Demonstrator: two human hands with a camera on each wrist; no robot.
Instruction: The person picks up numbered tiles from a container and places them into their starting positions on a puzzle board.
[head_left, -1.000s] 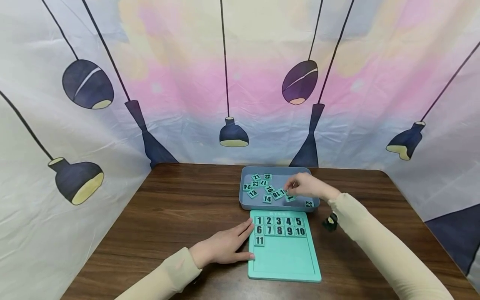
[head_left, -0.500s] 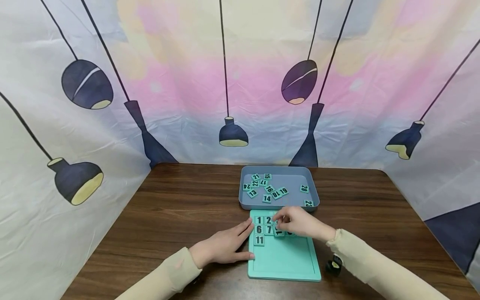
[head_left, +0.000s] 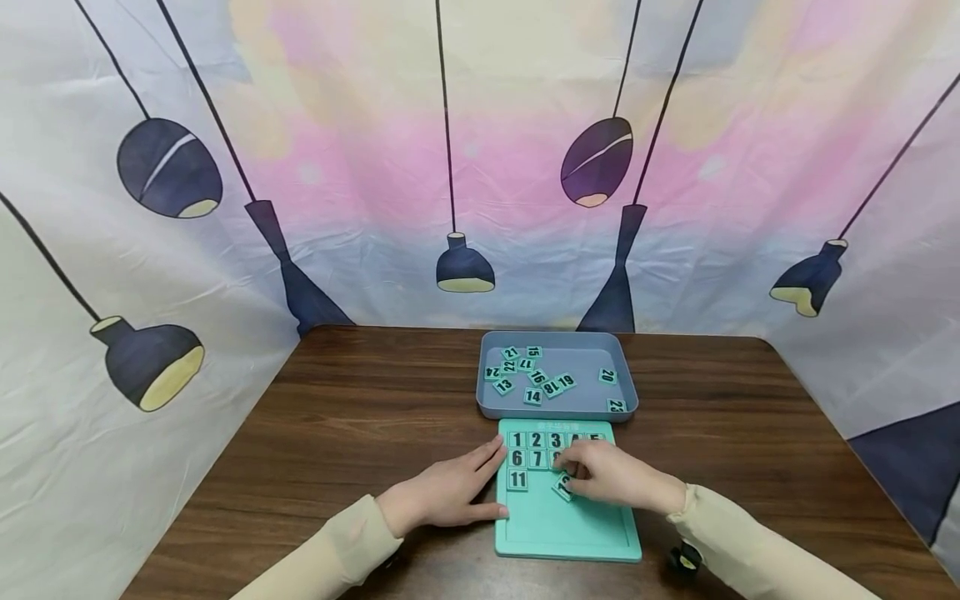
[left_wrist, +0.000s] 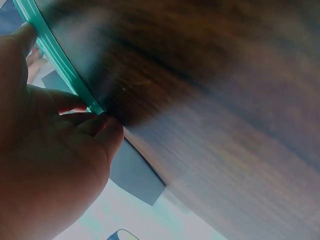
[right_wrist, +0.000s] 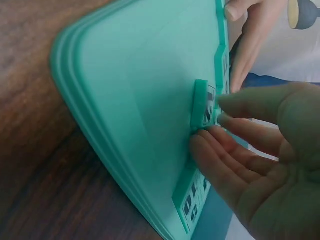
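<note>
A turquoise number board (head_left: 558, 533) lies on the table, with number tiles 1 to 11 set in rows from its top left. My left hand (head_left: 446, 493) rests along the board's left edge, fingers straight; in the left wrist view its fingertips meet the green rim (left_wrist: 67, 70). Over the board, my right hand (head_left: 618, 477) pinches a tilted number tile (head_left: 562, 487) between thumb and fingertips, just below the second row. The right wrist view shows that tile (right_wrist: 201, 103) at the fingertips, close over the board. Fingers partly cover its number and some set tiles.
A blue-grey tray (head_left: 585, 408) stands right behind the board, with several loose number tiles (head_left: 532, 397) scattered in it at mixed angles. The wooden table (head_left: 360, 417) runs back to a hanging cloth (head_left: 375, 267) printed with lamps.
My right hand has moved from the tray toward me with a tile, over the upper rows, to below the second row. The left hand has stayed in place.
</note>
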